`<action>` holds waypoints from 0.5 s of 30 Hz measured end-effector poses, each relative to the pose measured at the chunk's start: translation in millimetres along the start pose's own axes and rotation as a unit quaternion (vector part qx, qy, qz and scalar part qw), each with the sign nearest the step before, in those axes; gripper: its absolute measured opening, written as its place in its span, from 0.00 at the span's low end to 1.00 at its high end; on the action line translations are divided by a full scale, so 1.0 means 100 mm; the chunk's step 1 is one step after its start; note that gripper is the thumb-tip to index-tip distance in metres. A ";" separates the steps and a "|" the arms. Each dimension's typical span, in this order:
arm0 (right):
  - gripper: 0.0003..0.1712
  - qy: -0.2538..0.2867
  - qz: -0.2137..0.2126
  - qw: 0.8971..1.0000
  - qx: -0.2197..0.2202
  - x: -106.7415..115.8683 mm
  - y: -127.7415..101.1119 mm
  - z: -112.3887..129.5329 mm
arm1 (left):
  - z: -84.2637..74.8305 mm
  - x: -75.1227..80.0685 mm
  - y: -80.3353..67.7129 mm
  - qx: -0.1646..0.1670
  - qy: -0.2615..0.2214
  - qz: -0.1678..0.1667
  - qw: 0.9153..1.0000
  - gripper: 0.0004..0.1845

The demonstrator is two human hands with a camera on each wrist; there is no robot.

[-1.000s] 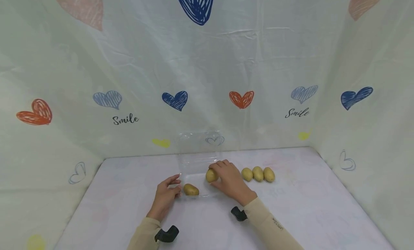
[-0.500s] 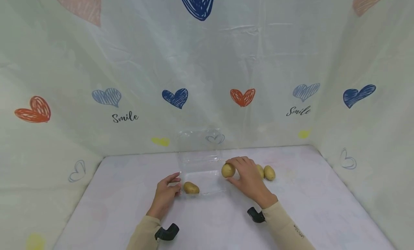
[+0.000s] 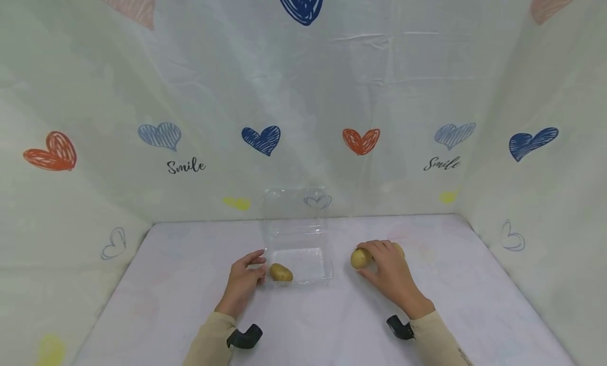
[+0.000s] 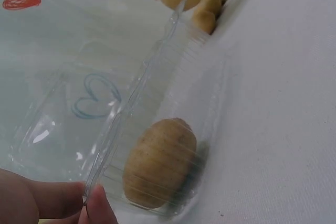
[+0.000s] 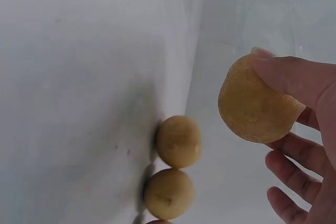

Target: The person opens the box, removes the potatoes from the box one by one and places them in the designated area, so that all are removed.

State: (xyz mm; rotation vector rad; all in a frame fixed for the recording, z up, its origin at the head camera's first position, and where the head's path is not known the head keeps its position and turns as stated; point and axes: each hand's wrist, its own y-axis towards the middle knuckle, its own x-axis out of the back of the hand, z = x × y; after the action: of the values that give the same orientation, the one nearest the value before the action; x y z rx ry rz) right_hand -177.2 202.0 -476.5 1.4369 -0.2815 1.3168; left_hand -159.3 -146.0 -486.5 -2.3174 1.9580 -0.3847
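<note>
My left hand (image 3: 243, 282) pinches the left rim of a clear plastic clamshell box (image 3: 308, 263) between thumb and finger; the rim shows close up in the left wrist view. One potato (image 3: 281, 272) lies inside, in the box's front left corner. To the right of the box, my right hand (image 3: 390, 274) holds a second potato (image 5: 257, 103) between thumb and fingers. Behind that potato, a row of potatoes (image 5: 178, 141) rests on the table. In the head view, the right hand covers most of this row.
The box's lid (image 3: 294, 205) stands raised at the back, near the curtain (image 3: 303, 92) printed with hearts. A white cloth covers the table (image 3: 474, 303). Black wrist mounts (image 3: 245, 337) stick out from both sleeves.
My right hand has moved right with its potato, from over the box to the row of potatoes. The left hand stays at the box's rim. The head view has shifted slightly.
</note>
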 end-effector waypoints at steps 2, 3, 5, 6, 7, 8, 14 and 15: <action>0.36 -0.007 -0.003 1.000 0.009 0.00 -0.04 -0.02 | -0.01 0.00 0.00 -0.001 0.000 0.001 1.000 0.25; 0.36 -0.010 -0.003 1.000 0.013 0.00 -0.06 -0.03 | -0.01 0.00 0.00 -0.001 -0.001 0.001 1.000 0.25; 0.37 -0.013 -0.001 1.000 0.020 0.01 -0.10 -0.05 | -0.01 0.00 0.00 -0.002 -0.001 0.001 1.000 0.25; 0.37 -0.016 0.001 1.000 0.022 0.01 -0.12 -0.05 | -0.01 0.00 0.00 -0.002 -0.002 0.001 1.000 0.25; 0.37 -0.017 0.004 1.000 0.022 0.01 -0.14 -0.06 | -0.01 0.00 0.00 -0.001 -0.002 0.001 1.000 0.25; 0.38 -0.019 0.008 1.000 0.021 0.01 -0.15 -0.07 | -0.01 0.00 -0.01 -0.001 -0.002 0.001 1.000 0.25; 0.37 -0.026 0.033 0.999 0.007 0.01 -0.23 -0.10 | 0.00 0.01 -0.01 0.000 -0.004 0.001 1.000 0.25; 0.36 -0.025 0.038 0.999 0.004 0.01 -0.24 -0.10 | 0.01 0.01 -0.01 0.000 -0.004 0.001 1.000 0.25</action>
State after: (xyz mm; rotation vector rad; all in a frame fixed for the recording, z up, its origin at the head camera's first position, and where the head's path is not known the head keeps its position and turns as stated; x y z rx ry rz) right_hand -163.6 219.4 -491.0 1.4790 -0.3668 1.3461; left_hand -158.5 -146.6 -486.7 -2.3146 1.9558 -0.3735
